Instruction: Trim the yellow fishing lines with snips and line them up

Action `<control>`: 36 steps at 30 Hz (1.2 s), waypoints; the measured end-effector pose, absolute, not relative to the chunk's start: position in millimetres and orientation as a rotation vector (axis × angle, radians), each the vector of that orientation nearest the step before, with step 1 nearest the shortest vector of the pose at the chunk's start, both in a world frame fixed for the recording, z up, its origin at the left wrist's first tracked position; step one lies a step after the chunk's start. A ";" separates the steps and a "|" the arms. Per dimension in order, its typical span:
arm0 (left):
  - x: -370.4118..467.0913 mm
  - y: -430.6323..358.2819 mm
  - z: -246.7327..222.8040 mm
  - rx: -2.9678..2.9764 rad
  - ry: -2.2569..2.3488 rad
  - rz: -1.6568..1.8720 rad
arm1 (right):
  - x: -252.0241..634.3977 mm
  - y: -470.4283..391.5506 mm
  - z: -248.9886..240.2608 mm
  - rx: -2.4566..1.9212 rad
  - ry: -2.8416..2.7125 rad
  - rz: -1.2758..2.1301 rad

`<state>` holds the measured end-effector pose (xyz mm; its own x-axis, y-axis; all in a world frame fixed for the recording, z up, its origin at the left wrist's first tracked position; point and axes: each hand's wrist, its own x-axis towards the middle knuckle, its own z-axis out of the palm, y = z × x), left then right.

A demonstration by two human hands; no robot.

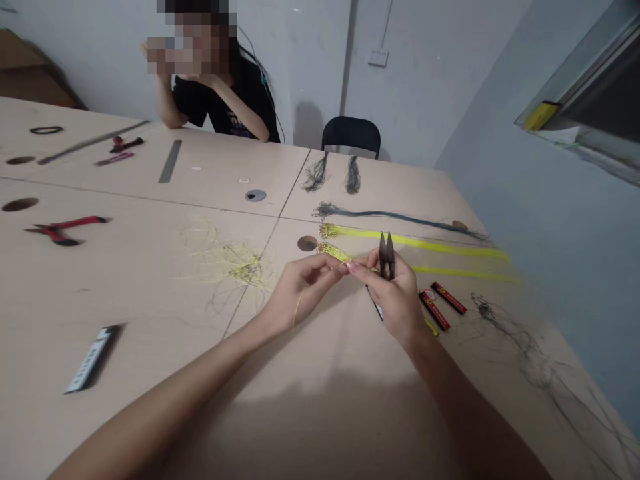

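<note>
A thin yellow cord (299, 308) hangs from the fingertips of my left hand (303, 283), which pinches it. My right hand (395, 293) meets the left at the fingertips, with thumb and finger pressed on the cord's end. Small dark thread snips (387, 257) are also held in my right hand, blades pointing up and away. Just beyond the hands lie two bundles of yellow cord (425, 247) with looped ends at the left. A tangle of yellow thread (245, 263) lies left of my left hand.
Red-handled pliers (63, 230) and a white-and-black packet (93, 360) lie at left. Red packets (449, 298), dark threads (530, 347) and a dark bundle (400, 215) are at right. Across the table sits a person (230, 100), near a ruler (171, 161) and a black chair (351, 133).
</note>
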<state>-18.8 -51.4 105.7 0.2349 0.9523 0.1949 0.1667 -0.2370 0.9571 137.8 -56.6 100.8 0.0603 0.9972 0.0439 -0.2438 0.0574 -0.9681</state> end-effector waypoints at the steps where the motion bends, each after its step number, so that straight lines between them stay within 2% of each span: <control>1: -18.9 -51.4 104.6 1.615 1.062 1.119 | 138.2 -56.2 100.9 -1.004 -1.022 1.242; 7: -20.4 -51.9 98.5 1.654 1.049 1.189 | 143.3 -52.9 100.0 -0.967 -1.086 1.200; 12: -22.2 -50.9 100.6 1.706 1.036 1.288 | 155.3 -49.3 109.1 -1.042 -1.067 1.040; 20: -13.9 -58.7 93.6 1.864 1.008 1.428 | 128.6 -73.6 117.9 -0.914 -0.885 1.633; 36: -11.0 -63.4 95.4 2.088 1.071 1.591 | 119.7 -82.6 116.4 -0.686 -0.725 1.852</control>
<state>-11.0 -63.4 95.4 0.1060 0.7128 0.6933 0.3742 -0.6746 0.6363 119.7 -82.6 116.4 -0.3476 0.9277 -0.1362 -0.5885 -0.3290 -0.7385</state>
